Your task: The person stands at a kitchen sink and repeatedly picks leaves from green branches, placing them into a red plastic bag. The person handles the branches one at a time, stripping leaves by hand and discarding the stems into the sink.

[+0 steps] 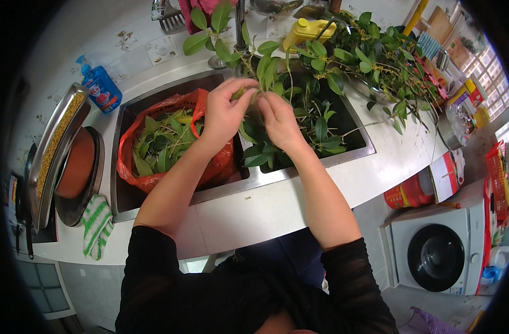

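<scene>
Over the divider of a double stainless-steel sink point(254, 178), my two hands meet at a leafy branch point(269, 69). My right hand point(277, 119) grips its thin stems. From the other side my left hand point(226, 109) pinches the branch between thumb and fingers; the exact contact is blurred. Below my left forearm, a red plastic bag point(127, 160) sits in the left basin, holding plucked green leaves point(165, 142) and bits of stem. Dark green leafy cuttings point(321, 129) lie in the right basin, partly behind my right hand.
A heap of branches with small yellow blossoms point(375, 62) covers the counter at right. A yellow jug point(306, 35) stands behind the sink. At left are a blue pump bottle point(102, 89), a metal tray of yellow blossoms point(60, 144), a brown pot point(74, 163) and a striped cloth point(97, 227).
</scene>
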Action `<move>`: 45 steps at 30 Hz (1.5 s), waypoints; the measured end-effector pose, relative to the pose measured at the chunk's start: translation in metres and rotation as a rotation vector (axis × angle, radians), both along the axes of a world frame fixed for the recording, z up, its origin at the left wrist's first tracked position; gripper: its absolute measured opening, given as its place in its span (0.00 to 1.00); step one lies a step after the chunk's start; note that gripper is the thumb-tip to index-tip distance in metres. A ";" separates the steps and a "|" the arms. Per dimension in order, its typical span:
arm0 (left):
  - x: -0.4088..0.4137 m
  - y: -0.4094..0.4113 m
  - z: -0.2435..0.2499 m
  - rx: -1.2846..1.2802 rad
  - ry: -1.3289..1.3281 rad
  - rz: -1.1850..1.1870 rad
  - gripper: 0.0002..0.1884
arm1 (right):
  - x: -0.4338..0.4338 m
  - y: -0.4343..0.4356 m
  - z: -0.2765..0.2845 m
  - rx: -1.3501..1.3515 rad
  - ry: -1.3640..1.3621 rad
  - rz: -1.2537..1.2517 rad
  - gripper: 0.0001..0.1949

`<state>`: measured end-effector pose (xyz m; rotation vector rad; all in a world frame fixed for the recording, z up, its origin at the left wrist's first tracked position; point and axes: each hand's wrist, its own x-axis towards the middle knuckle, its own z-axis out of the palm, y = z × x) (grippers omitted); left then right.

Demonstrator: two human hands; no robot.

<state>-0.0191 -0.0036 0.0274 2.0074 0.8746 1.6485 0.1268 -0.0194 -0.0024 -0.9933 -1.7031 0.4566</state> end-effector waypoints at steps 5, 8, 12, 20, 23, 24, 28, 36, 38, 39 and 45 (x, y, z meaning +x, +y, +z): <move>-0.003 -0.011 0.006 -0.005 0.121 0.082 0.06 | -0.001 -0.005 0.004 -0.012 -0.027 0.002 0.08; -0.005 -0.010 0.007 0.195 0.199 0.099 0.05 | -0.003 -0.006 0.003 -0.002 0.016 0.023 0.07; -0.006 -0.009 0.008 0.090 0.174 0.095 0.04 | -0.001 -0.004 0.002 0.029 0.016 0.058 0.06; -0.006 -0.003 0.003 -0.037 -0.046 0.015 0.05 | -0.002 -0.006 0.004 -0.054 0.047 0.048 0.06; -0.009 0.008 -0.008 -0.268 -0.193 -0.086 0.05 | -0.006 -0.007 0.007 0.052 0.023 0.002 0.07; -0.009 0.008 -0.008 -0.316 -0.259 -0.134 0.04 | -0.005 -0.008 0.008 0.060 0.014 -0.009 0.07; -0.010 0.012 -0.009 -0.205 -0.260 -0.013 0.04 | -0.006 -0.009 0.011 0.109 0.020 -0.027 0.07; -0.031 0.016 0.018 -0.771 -0.728 -0.397 0.08 | 0.004 0.000 0.006 0.127 0.057 -0.102 0.06; -0.025 0.014 0.012 -0.970 -0.858 -0.527 0.08 | 0.004 0.002 0.003 0.118 0.057 -0.105 0.07; -0.024 0.013 0.011 -1.056 -0.910 -0.551 0.08 | 0.003 0.002 0.001 0.113 0.062 -0.109 0.07; -0.037 0.032 -0.009 -1.177 -1.016 -0.662 0.09 | 0.004 0.002 0.001 0.101 0.061 -0.092 0.07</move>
